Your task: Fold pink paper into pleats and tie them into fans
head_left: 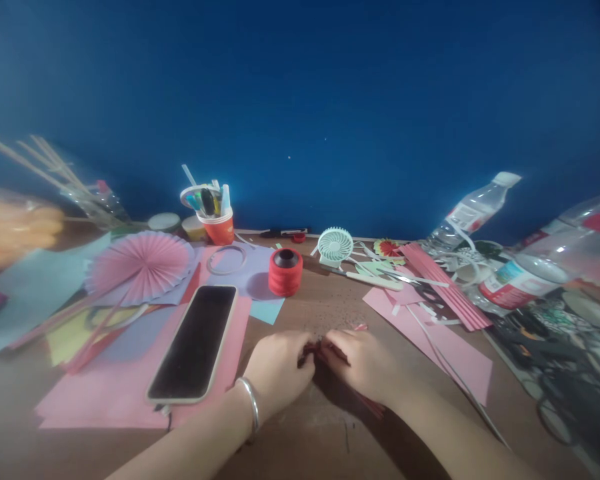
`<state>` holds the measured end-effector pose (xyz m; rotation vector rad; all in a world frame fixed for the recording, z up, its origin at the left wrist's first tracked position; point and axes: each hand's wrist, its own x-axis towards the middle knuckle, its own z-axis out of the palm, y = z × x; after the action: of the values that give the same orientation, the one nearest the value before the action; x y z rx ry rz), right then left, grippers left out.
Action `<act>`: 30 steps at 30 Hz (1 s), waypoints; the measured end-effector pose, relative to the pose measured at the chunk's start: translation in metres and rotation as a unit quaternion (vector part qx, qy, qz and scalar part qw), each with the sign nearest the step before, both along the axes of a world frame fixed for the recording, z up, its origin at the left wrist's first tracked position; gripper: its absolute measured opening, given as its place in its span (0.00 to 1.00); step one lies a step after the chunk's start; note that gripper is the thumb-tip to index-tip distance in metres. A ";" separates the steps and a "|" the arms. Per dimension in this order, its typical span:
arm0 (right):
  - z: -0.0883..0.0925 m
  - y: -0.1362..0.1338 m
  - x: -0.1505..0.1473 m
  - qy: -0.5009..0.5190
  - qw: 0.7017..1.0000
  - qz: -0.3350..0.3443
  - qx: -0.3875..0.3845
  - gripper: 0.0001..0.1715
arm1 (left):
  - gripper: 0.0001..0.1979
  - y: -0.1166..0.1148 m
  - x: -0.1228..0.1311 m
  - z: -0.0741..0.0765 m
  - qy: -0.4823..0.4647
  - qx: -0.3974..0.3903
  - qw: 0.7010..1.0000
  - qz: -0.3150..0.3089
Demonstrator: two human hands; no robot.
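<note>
My left hand [283, 363], with a silver bangle at the wrist, is curled with its fingertips meeting those of my right hand. Something small and dark reddish shows between them, too shaded to make out. My right hand [357, 360] is closed over a narrow folded pink paper [373, 405], which lies slantwise close to the table. Only its two ends stick out, one beyond the knuckles and one below the palm. A spool of red thread [285, 275] stands upright just beyond my hands.
To the left, a phone [194, 343] lies on pink sheets [95, 400] near a pleated pink paper fan [143, 263]. A pen cup [219, 227] and a small green fan [335, 245] stand behind. Plastic bottles [527, 280] and a pleated pink strip [445, 287] are at right.
</note>
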<state>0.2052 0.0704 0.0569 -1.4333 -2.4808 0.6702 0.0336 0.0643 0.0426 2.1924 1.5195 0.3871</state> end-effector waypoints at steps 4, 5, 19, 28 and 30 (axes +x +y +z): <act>-0.002 0.000 0.000 0.005 1.000 0.005 0.013 0.09 | 0.08 0.001 -0.001 0.002 -0.035 -0.028 0.999 -0.011; -0.003 0.000 0.000 0.005 1.000 0.005 0.015 0.09 | 0.07 0.001 -0.002 0.001 -0.035 -0.030 0.999 -0.014; -0.005 0.000 0.000 0.007 1.000 0.004 0.018 0.09 | 0.06 0.003 0.000 0.002 0.006 -0.030 0.999 -0.009; -0.016 0.001 0.004 0.005 0.995 0.001 0.096 0.10 | 0.10 0.002 -0.006 0.004 -0.041 -0.029 0.999 -0.011; -0.018 0.001 0.006 0.007 0.993 0.001 0.119 0.11 | 0.11 0.002 -0.006 0.004 -0.038 -0.032 0.999 -0.005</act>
<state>0.2112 0.0717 0.0392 -1.3322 -2.4536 0.3671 0.0273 0.0667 0.0462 2.1113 1.4601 0.4090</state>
